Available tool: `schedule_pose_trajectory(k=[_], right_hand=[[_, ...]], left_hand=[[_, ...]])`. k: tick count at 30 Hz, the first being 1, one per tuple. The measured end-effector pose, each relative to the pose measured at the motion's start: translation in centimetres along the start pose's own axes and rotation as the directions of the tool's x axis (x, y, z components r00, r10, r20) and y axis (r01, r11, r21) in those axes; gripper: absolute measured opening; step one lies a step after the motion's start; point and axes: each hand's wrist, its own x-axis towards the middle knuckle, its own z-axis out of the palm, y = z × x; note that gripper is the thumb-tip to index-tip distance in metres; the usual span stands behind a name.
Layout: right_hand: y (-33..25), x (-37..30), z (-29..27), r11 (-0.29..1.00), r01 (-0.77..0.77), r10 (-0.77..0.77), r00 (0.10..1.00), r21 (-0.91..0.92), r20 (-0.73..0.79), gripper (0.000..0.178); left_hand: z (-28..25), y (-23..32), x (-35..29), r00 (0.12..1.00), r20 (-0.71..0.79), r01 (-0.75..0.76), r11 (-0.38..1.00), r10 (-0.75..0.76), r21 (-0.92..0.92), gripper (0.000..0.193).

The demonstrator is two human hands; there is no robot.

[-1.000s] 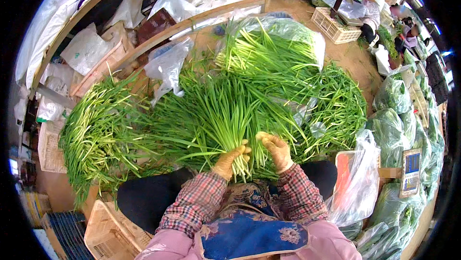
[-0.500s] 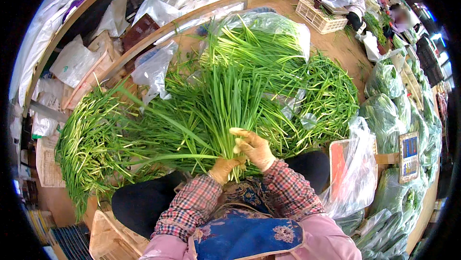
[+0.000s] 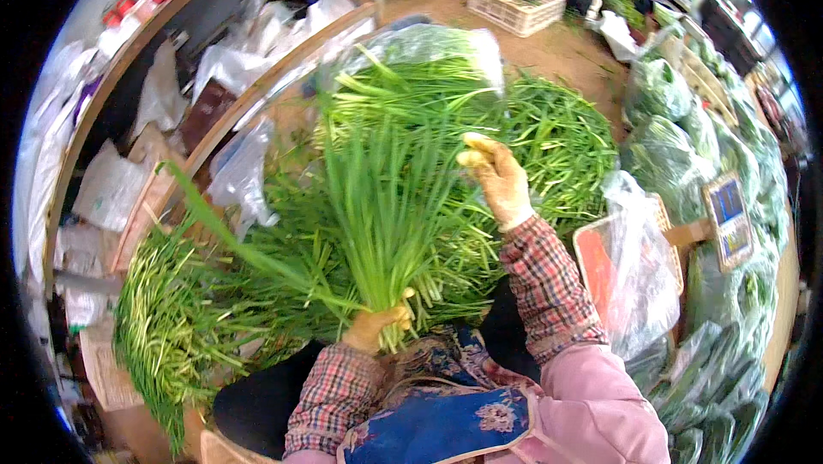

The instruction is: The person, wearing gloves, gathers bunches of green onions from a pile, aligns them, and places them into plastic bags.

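My gloved left hand point(image 3: 375, 327) is closed around the pale lower stalks of a bunch of garlic chives point(image 3: 381, 215), close to my lap. Its green leaves fan upward, and a few long blades bend off to the left. My gloved right hand point(image 3: 497, 177) is raised beside the bunch's right edge, with fingers half bent and slightly apart. Nothing shows between them. Below and around my hands spreads a heap of loose chives point(image 3: 184, 318). Beyond the bunch, more chives point(image 3: 411, 74) lie on clear plastic.
A plastic bag point(image 3: 639, 284) drapes over a tray beside a scale display point(image 3: 729, 220) on the right. Bagged greens point(image 3: 660, 155) are stacked behind it. A wooden rail point(image 3: 227, 125) curves along the left. A cream crate point(image 3: 514, 10) stands at the back, near other people.
My right hand has left the base of the bunch and moved up and to the right. My left hand keeps its grip on the stalks. The head view has shifted slightly.
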Motion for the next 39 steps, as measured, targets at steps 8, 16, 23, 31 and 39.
schedule_pose_trajectory(k=[8, 16, 23, 31, 39], right_hand=[[0.9, -0.2, 0.4, 0.991, 0.016, 0.014, 0.976, -0.134, 0.218, 0.047], [3.1, -0.5, 1.3, 0.601, 0.388, -0.108, 0.906, -0.699, 0.41, 0.019], [2.5, 0.3, -1.8, 0.65, 0.039, -0.108, 0.993, -0.759, -0.042, 0.017], [3.6, 5.4, -4.6, 0.634, 0.392, -0.514, 0.858, -0.667, 0.015, 0.031], [2.5, 4.8, -2.7, 0.453, 0.308, 0.019, 0.935, -0.837, 0.354, 0.03]], left_hand=[[1.1, 1.0, 0.0, 0.994, 0.111, 0.022, 0.999, -0.017, -0.037, 0.048], [1.2, 1.2, -0.5, 0.992, 0.111, 0.048, 0.997, -0.055, 0.065, 0.047], [1.1, 1.6, -1.6, 0.99, 0.125, 0.064, 0.998, -0.062, -0.009, 0.045], [0.9, 1.9, -1.6, 0.953, 0.281, 0.076, 0.99, -0.109, 0.123, 0.045], [0.5, 1.5, -1.9, 0.955, 0.247, 0.12, 0.977, -0.162, 0.175, 0.046]])
